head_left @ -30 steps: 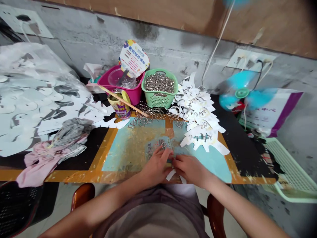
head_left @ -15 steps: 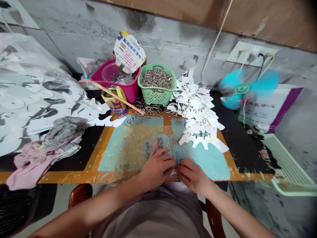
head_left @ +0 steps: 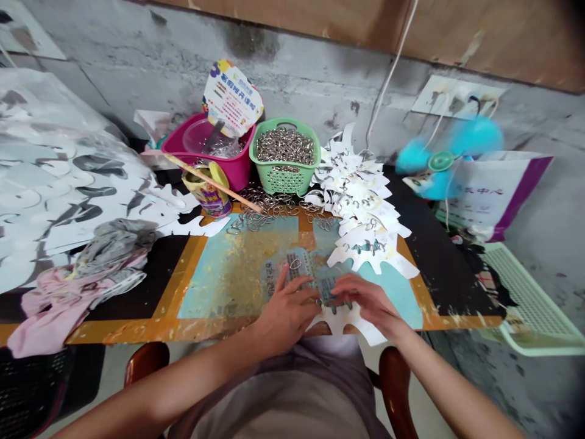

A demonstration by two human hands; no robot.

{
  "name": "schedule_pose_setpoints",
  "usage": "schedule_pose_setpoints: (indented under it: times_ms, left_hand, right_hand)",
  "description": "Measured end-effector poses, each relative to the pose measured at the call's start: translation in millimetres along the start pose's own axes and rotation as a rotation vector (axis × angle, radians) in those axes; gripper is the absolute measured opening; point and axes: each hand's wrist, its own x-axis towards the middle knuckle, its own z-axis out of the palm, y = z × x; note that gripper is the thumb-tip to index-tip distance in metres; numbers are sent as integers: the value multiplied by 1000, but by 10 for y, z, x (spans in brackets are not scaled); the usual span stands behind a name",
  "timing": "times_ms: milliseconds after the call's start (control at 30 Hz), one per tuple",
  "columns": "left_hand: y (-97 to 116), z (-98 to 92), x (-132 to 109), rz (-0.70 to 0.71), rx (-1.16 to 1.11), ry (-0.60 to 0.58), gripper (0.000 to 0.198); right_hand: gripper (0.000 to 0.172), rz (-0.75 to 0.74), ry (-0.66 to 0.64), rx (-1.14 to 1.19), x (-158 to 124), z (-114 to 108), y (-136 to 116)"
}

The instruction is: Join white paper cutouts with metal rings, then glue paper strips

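Tabletop (head_left: pixel 150 286): green basket (head_left: pixel 283 182) of metal rings (head_left: pixel 284 146); left fingers (head_left: pixel 287 283) spread, right fingers (head_left: pixel 343 291) pinching cutout (head_left: pixel 340 320).

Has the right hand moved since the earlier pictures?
Yes: the right hand has shifted to the right, away from the left hand, and now sits farther right of the green plastic basket, which is the fixed reference.

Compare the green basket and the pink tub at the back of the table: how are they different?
The green basket has latticed, holed sides, while the pink tub has solid walls. The green basket is heaped with metal rings; the pink tub holds a clear plastic bowl. The pink tub looks a little wider than the green basket. Both are open-topped plastic containers standing side by side.
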Motion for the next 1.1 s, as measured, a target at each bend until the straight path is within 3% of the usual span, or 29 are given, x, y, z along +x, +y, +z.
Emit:
schedule_pose_setpoints:
  times_ms: [67, 233, 567, 733, 900, 1000, 1100]
  left_hand:
    - [-7, 5, -3, -9, -3, 15, 22]
    - [-22, 21, -24, -23, 36, 41, 20]
    - [-21, -16, 58, -81, -38, -72, 14]
    - [-38, 8, 46, -23, -2, -68, 15]
    - [-14, 25, 5, 53, 77, 13, 10]
    - [2, 27, -7, 92, 100, 67, 11]
    - [-1, 29, -14, 128, 96, 110, 12]
  right_hand:
    - [26, 12, 30, -102, -11, 25, 12]
    - [23, -52, -75, -492, -64, 270, 113]
    - [20, -265, 5, -677, -155, 336, 196]
    - [23, -197, 11, -700, -252, 369, 167]
    - [24, -142, 43, -669, -297, 350, 92]
    - [21, -94, 55, -514, -310, 326, 18]
    - [14, 62, 150, -326, -311, 354, -53]
